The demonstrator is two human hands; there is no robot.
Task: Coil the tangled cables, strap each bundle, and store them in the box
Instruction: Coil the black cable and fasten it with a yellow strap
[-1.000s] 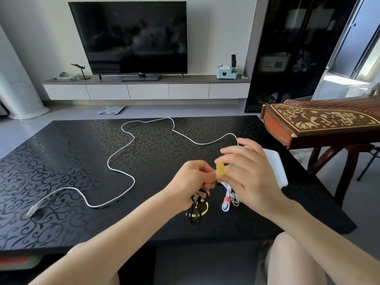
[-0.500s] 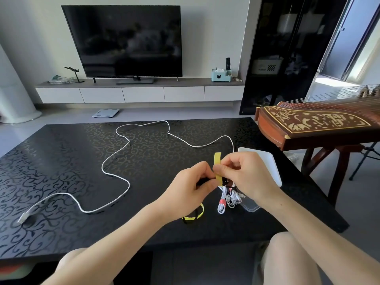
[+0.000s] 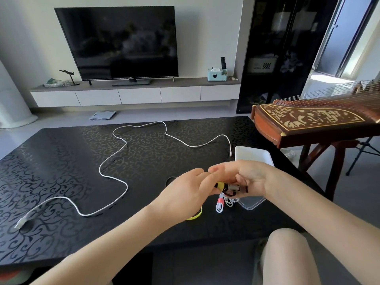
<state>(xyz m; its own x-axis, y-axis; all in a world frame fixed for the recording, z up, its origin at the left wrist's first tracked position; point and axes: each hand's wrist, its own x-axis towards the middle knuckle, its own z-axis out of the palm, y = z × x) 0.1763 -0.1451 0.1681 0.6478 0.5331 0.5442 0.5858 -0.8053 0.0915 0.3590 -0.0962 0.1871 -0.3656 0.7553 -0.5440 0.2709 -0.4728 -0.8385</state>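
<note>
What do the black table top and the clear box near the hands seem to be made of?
The table top looks like glossy black glass or lacquer, I cannot tell which: it reflects light around a swirl pattern. The box seems thin clear plastic: the dark table shows through its wall.

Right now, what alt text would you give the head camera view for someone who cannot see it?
A person's left hand and right hand grip a dark cable bundle with a yellow strap round it, over a black table. A long white cable lies uncoiled on it; a clear box sits nearby.
</note>
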